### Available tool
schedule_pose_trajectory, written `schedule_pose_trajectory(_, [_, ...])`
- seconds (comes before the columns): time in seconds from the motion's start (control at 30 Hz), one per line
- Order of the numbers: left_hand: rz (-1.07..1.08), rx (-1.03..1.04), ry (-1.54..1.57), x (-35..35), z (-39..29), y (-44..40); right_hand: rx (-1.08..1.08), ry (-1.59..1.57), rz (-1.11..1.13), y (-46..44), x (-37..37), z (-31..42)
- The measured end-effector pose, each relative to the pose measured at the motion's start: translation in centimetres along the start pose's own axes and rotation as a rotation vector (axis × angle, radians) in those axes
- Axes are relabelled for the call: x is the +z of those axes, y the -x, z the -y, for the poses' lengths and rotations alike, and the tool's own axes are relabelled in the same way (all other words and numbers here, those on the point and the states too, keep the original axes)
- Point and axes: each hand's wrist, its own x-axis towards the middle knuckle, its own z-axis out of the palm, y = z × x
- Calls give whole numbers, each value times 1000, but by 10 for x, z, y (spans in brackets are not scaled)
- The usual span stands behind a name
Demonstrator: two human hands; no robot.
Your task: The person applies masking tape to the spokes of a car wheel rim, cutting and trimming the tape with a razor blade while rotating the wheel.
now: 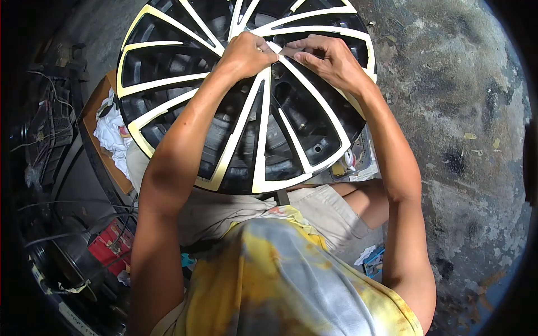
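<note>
A large black wheel rim lies face up, its spokes edged with white and pale yellow strips. Near the hub, my left hand has its thumb and fingers pressed together at the inner end of a strip. Just to the right, my right hand pinches a small, thin greyish piece between thumb and fingers. The two hands' fingertips almost meet over the hub. What lies between my left fingertips is hidden.
A cardboard box with white cloth stands left of the rim. A red box and cables are at lower left. Right of the rim is a tray with a tape roll. Stained concrete floor extends on the right.
</note>
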Motion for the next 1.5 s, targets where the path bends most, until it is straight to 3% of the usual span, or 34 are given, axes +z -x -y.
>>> schedule_pose_trajectory(0.43, [85,21,42,-5,-1,0,-177,58,130,-14,-5,-4])
schedule_pose_trajectory(0.73, [106,67,46,-7,0,-1,-143,-38,157,-19,-2,-9])
schedule_pose_trajectory(0.83, [120,27,49,-10,1,-2,34,-38,164,-17,-13,1])
schedule_pose_trajectory(0.97, [124,22,55,-10,0,-3,-134,-18,141,-17,-8,-11])
schedule_pose_trajectory(1.5, [144,56,63,-9,8,-4,-63,-26,252,-20,-11,-6])
